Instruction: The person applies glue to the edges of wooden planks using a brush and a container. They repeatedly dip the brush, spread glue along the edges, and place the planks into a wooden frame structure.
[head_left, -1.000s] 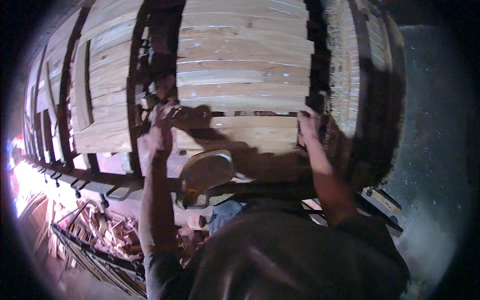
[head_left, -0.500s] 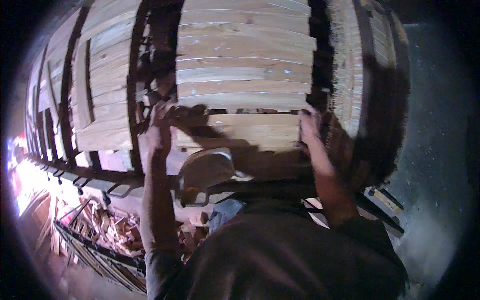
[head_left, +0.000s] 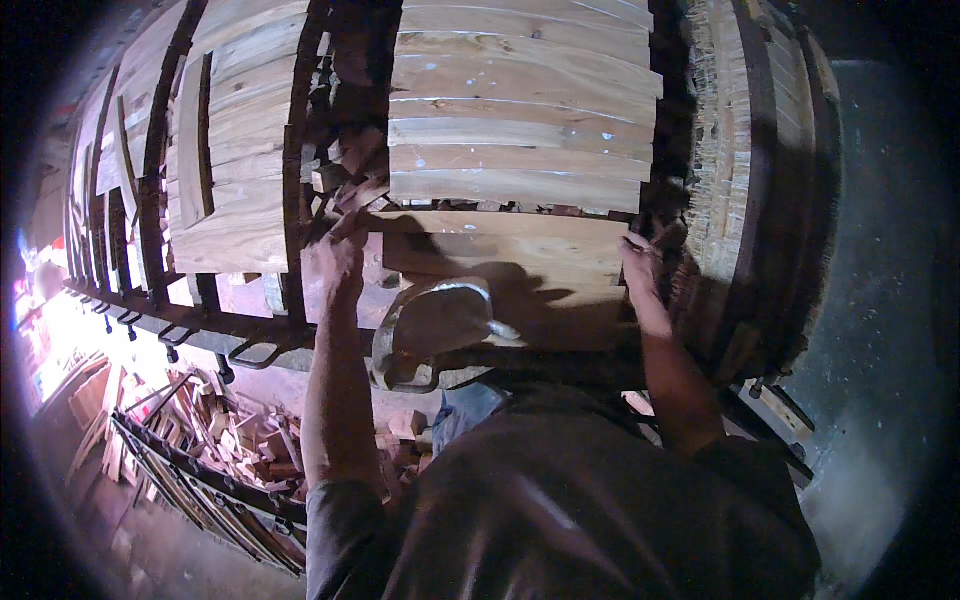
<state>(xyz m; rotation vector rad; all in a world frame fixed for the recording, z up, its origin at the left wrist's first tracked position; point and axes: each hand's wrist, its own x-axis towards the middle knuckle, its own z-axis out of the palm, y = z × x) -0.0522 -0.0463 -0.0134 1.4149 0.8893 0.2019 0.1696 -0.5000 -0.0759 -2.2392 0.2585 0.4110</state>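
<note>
A light wooden board lies crosswise in front of me, with a narrow gap between it and the wide panel of edge-to-edge boards beyond. My left hand is closed at the board's left end, its fingertips by the corner. At the opposite end, my right hand grips the edge, thumb and fingers close together. More pale wood, partly in my shadow, lies on the near side of the board. Close to my body sits a pale rounded object with a white rim; its kind is unclear.
Slatted wooden panels stand on the left between dark bars. A rough-edged wood stack rises on the right. A metal rail with hooks runs along the near left edge. Below it, a metal-framed bin holds wood offcuts.
The whole view has shifted, with the scene now further right. Both hands stay at the board's ends. The fingers of my right hand now show more plainly on the board's corner.
</note>
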